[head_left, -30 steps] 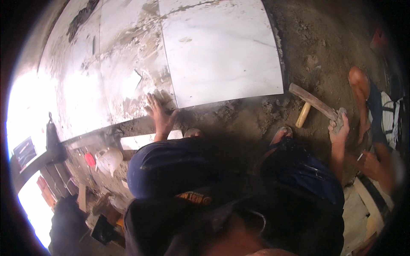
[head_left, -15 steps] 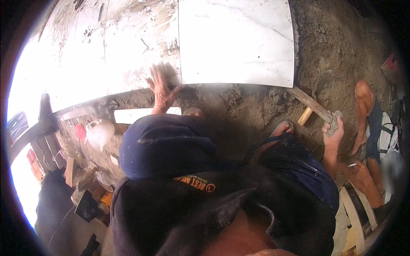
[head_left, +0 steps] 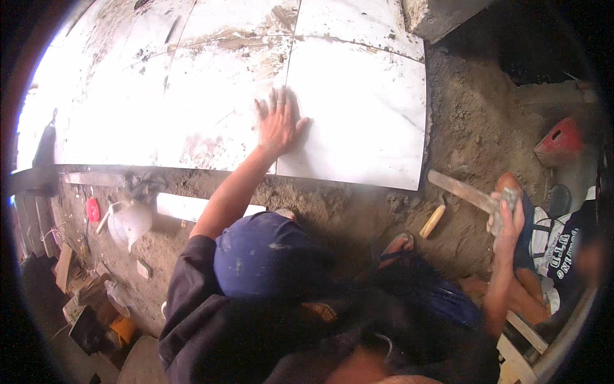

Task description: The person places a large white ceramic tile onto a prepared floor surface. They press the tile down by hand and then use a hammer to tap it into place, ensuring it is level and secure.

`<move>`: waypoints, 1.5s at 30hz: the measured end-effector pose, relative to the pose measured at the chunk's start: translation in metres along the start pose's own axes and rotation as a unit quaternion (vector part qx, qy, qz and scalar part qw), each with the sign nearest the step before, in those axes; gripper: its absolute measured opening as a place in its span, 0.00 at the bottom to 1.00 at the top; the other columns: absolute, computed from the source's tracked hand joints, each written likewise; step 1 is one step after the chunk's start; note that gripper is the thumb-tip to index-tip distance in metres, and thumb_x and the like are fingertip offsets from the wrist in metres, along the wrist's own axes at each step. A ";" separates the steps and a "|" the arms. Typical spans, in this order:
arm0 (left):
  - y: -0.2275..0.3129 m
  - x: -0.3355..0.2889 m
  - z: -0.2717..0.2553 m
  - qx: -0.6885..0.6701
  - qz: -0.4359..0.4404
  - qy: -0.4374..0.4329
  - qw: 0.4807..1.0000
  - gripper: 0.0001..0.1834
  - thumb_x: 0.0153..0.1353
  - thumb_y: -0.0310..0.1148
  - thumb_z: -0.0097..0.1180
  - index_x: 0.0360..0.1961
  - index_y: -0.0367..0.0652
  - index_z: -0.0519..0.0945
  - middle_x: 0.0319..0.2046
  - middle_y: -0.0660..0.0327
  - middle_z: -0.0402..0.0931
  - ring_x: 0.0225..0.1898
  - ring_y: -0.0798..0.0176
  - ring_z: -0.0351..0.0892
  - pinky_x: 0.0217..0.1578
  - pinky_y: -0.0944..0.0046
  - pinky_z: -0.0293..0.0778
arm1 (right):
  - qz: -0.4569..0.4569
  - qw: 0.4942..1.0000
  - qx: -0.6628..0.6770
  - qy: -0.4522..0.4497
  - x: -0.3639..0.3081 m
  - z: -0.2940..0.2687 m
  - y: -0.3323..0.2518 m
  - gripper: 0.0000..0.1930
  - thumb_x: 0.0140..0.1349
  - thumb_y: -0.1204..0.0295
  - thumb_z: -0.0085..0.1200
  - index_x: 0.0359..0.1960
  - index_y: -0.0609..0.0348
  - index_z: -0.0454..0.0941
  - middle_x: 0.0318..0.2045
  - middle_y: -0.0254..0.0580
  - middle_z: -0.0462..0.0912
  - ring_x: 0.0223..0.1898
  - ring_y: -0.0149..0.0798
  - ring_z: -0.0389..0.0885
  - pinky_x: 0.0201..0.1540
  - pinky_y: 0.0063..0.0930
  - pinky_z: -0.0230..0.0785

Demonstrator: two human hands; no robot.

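Note:
My left hand (head_left: 277, 130) lies flat on the white marble-look floor tiles, fingers spread, near the seam between two of them. The right-hand tile (head_left: 358, 115) is cleaner; the left-hand tile (head_left: 220, 109) is smeared with mortar. My right hand (head_left: 506, 214) is closed round the grey, crusted head of what looks like a hammer (head_left: 462, 191). Its flat wooden handle points left toward the tile's near right corner, apart from it. A tool with a yellowish wooden handle (head_left: 433, 221), probably a trowel, rests on the soil between my right foot and the hammer.
Bare soil (head_left: 470, 128) borders the tiles. A white strip (head_left: 182, 207), a whitish jug (head_left: 130, 224) and a red object (head_left: 93, 209) lie at left. A red container (head_left: 561, 142) stands far right. Another person (head_left: 543, 256) sits close at my right. A concrete block (head_left: 441, 16) is beyond the tiles.
My left hand has reached farther out onto the tiles and right, to the seam. The view has shifted, showing more tile beyond. My right hand still grips the hammer, its handle now off the tile corner.

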State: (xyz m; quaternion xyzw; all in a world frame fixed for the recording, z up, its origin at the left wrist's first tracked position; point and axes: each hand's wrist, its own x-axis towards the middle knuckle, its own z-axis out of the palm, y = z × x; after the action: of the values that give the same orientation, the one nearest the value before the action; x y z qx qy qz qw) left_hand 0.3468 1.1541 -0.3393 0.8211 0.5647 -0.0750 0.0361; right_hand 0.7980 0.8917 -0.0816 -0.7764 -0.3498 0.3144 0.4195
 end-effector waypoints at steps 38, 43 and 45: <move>-0.027 0.016 -0.002 0.040 -0.035 0.031 0.998 0.45 0.72 0.67 0.23 0.79 0.48 0.47 0.80 0.61 0.40 0.81 0.55 0.35 0.73 0.25 0.28 | -0.330 0.924 -0.169 -0.092 0.237 0.325 -0.191 0.14 0.67 0.62 0.56 0.41 0.62 0.76 0.30 0.40 0.81 0.26 0.34 0.79 0.24 0.30 0.73; -0.007 0.021 -0.008 0.011 -0.021 0.055 0.998 0.45 0.72 0.68 0.22 0.79 0.48 0.48 0.80 0.62 0.40 0.81 0.55 0.36 0.73 0.26 0.28 | -0.187 0.969 -0.131 -0.092 0.276 0.217 -0.180 0.22 0.65 0.58 0.61 0.51 0.62 0.76 0.33 0.40 0.84 0.27 0.31 0.80 0.26 0.27 0.73; -0.009 0.018 -0.011 0.025 -0.031 0.046 0.998 0.45 0.72 0.68 0.22 0.79 0.49 0.48 0.80 0.62 0.39 0.81 0.55 0.36 0.74 0.26 0.28 | -0.182 0.972 -0.123 -0.084 0.282 0.214 -0.162 0.20 0.64 0.58 0.63 0.45 0.63 0.80 0.36 0.39 0.86 0.25 0.25 0.78 0.23 0.22 0.71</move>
State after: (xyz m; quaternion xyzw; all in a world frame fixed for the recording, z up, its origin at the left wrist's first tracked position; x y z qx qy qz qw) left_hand 0.3454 1.1756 -0.3315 0.8064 0.5889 -0.0522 -0.0127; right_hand 0.7428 1.2765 -0.0912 -0.7158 -0.5558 0.2514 0.3399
